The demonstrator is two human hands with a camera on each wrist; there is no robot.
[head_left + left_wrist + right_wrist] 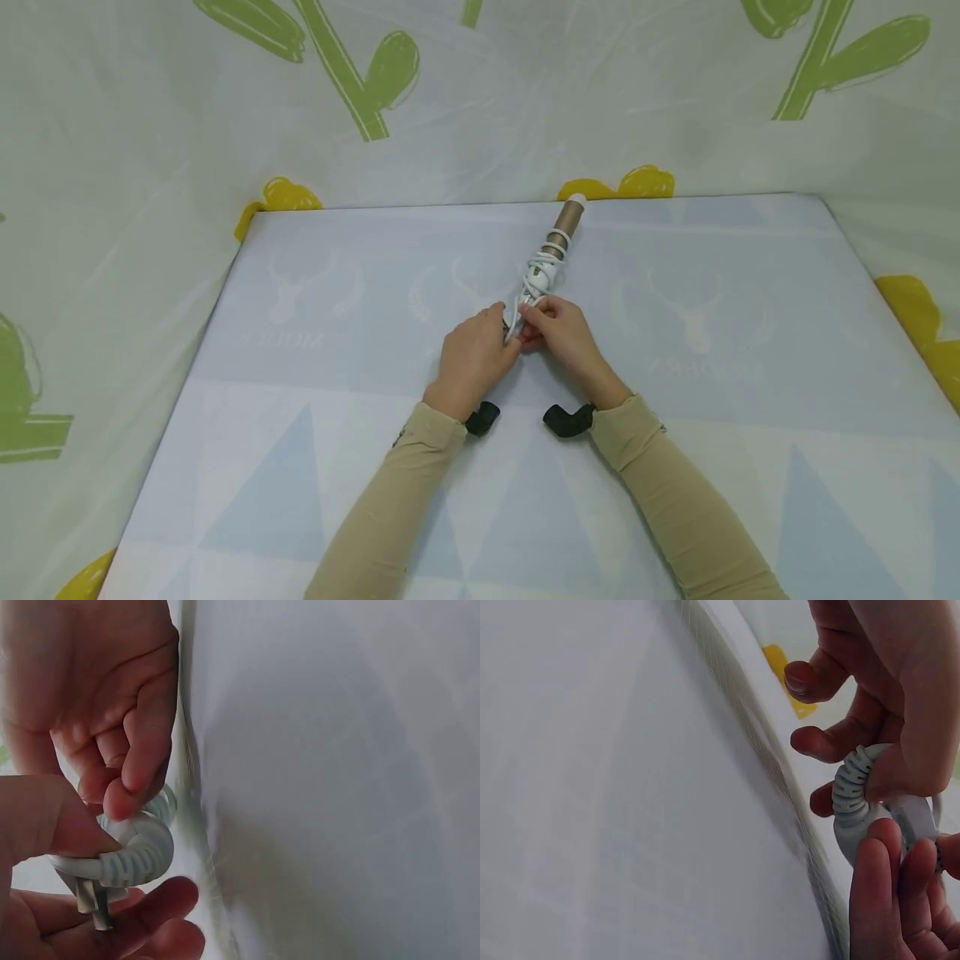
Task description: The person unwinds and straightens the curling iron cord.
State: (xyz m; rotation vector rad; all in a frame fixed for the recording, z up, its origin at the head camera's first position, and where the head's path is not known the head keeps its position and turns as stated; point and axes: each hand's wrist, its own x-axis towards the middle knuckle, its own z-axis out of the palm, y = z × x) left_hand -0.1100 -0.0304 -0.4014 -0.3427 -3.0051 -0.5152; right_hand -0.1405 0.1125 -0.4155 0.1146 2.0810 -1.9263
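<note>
A curling iron (pixel 568 218) with a gold barrel, pale tip and white handle lies pointing away from me. Its white cord (pixel 542 263) is wound round the handle and lower barrel. At the near end, my left hand (pixel 474 358) pinches the two-pronged plug (pixel 94 904) between thumb and fingers. My right hand (pixel 566 337) meets it there, its thumb and a finger pinching the cord's ribbed sleeve (pixel 850 791). In the right wrist view, other right fingers (pixel 817 742) stay spread. The hands hide much of the handle's near end.
The curling iron is over a pale table (pixel 360 358) printed with blue triangles and faint deer heads. A white curtain (pixel 525 100) with green and yellow plant shapes hangs behind. Black wrist-worn pieces (pixel 568 420) show beside both cuffs.
</note>
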